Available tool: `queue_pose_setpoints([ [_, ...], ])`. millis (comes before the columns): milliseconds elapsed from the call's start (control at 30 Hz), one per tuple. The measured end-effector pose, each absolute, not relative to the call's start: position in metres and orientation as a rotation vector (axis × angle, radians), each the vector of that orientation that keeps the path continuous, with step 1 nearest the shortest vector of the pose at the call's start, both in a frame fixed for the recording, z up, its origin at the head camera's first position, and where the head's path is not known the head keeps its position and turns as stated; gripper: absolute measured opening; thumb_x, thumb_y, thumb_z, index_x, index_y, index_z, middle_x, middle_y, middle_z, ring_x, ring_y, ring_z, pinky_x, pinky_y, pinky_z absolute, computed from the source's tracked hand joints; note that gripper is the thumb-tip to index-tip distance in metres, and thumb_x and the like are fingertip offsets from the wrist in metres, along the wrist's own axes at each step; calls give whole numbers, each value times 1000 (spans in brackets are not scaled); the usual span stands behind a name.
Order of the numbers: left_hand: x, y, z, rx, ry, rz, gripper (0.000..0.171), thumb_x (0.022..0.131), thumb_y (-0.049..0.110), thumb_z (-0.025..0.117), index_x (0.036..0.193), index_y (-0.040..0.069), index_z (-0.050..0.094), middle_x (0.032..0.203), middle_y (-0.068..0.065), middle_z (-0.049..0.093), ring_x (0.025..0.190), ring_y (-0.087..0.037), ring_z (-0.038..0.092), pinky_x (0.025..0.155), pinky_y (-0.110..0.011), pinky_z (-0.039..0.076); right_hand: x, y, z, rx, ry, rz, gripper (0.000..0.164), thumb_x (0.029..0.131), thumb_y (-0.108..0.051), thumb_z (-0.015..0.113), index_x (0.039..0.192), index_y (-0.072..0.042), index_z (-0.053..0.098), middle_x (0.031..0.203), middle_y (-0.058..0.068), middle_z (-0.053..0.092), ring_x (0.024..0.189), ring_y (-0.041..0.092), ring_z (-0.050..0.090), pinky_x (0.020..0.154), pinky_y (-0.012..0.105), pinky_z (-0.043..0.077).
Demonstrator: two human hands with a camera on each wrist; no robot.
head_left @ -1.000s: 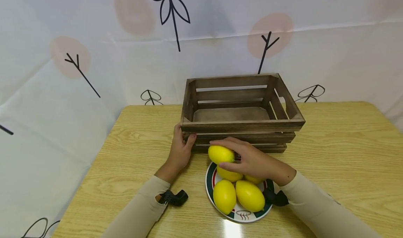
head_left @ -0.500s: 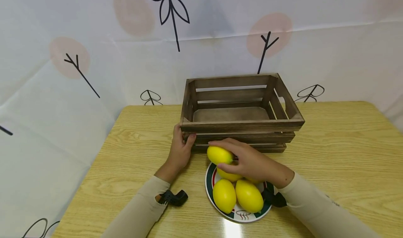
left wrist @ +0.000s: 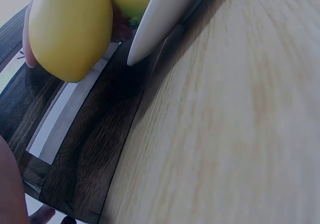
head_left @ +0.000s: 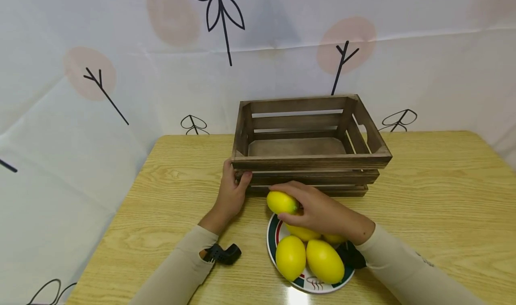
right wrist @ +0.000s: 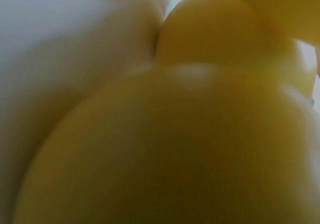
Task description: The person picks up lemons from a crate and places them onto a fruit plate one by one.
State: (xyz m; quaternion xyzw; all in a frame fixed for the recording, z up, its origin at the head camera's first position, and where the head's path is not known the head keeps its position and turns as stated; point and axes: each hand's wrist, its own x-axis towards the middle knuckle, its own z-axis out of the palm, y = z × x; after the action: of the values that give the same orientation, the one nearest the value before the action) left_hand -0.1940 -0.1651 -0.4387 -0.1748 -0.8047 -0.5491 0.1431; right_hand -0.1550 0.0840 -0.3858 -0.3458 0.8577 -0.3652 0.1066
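Observation:
My right hand holds a yellow lemon between thumb and fingers, above the far left rim of a white plate with a green and red border. Several more lemons lie on the plate; two near ones show fully, while the farther ones are partly under the hand. At the front left corner of a brown slatted wooden crate, my left hand grips the end, thumb on the front slat. The crate's visible inside holds nothing. Lemons fill the blurred right wrist view.
Crate and plate stand on a light wood-grain table. Behind it hangs a pale cloth with plant drawings. A black wrist mount sits on the left forearm, and another is on the right.
The plate with its lemons has shifted slightly to the right and nearer. The right hand and its lemon have dropped a little. The left hand and crate stay put.

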Motion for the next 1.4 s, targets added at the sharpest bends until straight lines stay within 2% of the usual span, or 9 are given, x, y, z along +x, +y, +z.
queue_pose_setpoints([
  [233, -194, -164, -438, -502, -2324, -1577, 85, 95, 67, 43, 149, 2, 33, 147, -18, 36, 135, -31, 43, 111, -55, 35, -153, 86, -381, -1042, 2591, -1041, 55, 93, -35, 72, 144, -28, 51, 134, -2, 56, 101, 8, 58, 86, 29, 53],
  [400, -193, -165, -439, -496, -2325, -1585, 82, 96, 66, 44, 150, 5, 31, 148, -18, 39, 134, -31, 45, 110, -55, 36, -153, 86, -379, -1048, 2593, -1035, 55, 92, -31, 72, 143, -26, 52, 133, -3, 56, 100, 8, 58, 86, 28, 53],
  [667, -193, -164, -438, -481, -2337, -1592, 88, 95, 70, 42, 151, 3, 30, 148, -19, 37, 134, -33, 44, 111, -55, 36, -155, 86, -384, -1071, 2558, -1066, 54, 95, -39, 69, 143, -23, 52, 131, 2, 58, 100, 9, 58, 86, 31, 53],
  [967, -192, -164, -437, -491, -2345, -1578, 92, 94, 72, 40, 149, -1, 35, 148, -19, 33, 135, -34, 41, 110, -56, 36, -155, 86, -382, -1130, 2487, -1123, 65, 88, -39, 77, 145, -23, 49, 136, -7, 56, 108, 9, 58, 92, 34, 53],
  [1133, -192, -164, -437, -487, -2357, -1558, 95, 92, 75, 38, 149, -1, 34, 147, -20, 33, 134, -35, 42, 110, -56, 35, -153, 85, -382, -1149, 2411, -1113, 67, 84, -40, 81, 143, -30, 50, 136, -13, 57, 111, 8, 57, 95, 36, 51],
  [1300, -193, -164, -437, -492, -2355, -1556, 95, 92, 75, 38, 148, -2, 35, 146, -20, 34, 133, -34, 43, 111, -55, 35, -152, 85, -383, -1167, 2368, -1074, 61, 86, -43, 78, 141, -43, 51, 137, -15, 53, 115, 9, 55, 96, 38, 50],
  [1400, -193, -165, -436, -494, -2355, -1563, 94, 93, 74, 38, 149, -1, 35, 145, -20, 35, 133, -34, 44, 110, -55, 36, -151, 85, -384, -1193, 2383, -1038, 60, 87, -45, 76, 141, -45, 50, 138, -14, 50, 115, 9, 54, 95, 39, 50],
])
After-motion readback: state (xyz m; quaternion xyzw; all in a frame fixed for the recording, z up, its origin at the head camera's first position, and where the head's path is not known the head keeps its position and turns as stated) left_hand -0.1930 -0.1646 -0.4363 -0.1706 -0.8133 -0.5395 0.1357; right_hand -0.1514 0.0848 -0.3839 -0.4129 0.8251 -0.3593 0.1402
